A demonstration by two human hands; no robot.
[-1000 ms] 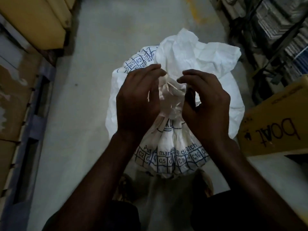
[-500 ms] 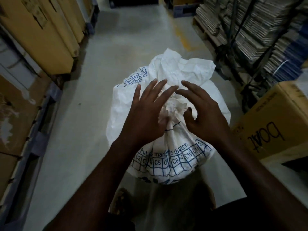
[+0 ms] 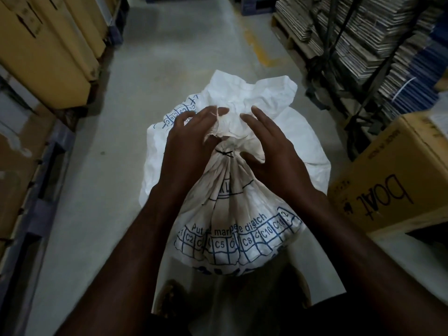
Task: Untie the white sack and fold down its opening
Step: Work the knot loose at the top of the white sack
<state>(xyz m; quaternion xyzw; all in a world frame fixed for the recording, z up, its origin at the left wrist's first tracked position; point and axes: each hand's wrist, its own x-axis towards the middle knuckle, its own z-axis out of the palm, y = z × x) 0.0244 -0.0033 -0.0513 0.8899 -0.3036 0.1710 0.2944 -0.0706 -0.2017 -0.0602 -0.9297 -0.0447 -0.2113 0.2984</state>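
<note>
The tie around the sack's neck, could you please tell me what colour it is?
The tie is black, a thin strand cinching the white sack; the head view shows it between the hands.

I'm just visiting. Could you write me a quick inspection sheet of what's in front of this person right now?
Surface: grey concrete floor, with a worn yellow mark.
Job's things: white sack, neck still bunched under a thin dark tie; opening not folded down.
Clutter: cardboard box at the right, marked "boat".
Hands: left hand and right hand flank the neck, fingers loosely spread on the fabric.
Cables: nothing seen.
Surroundings: tan cartons left; stacked flat cardboard right.
</note>
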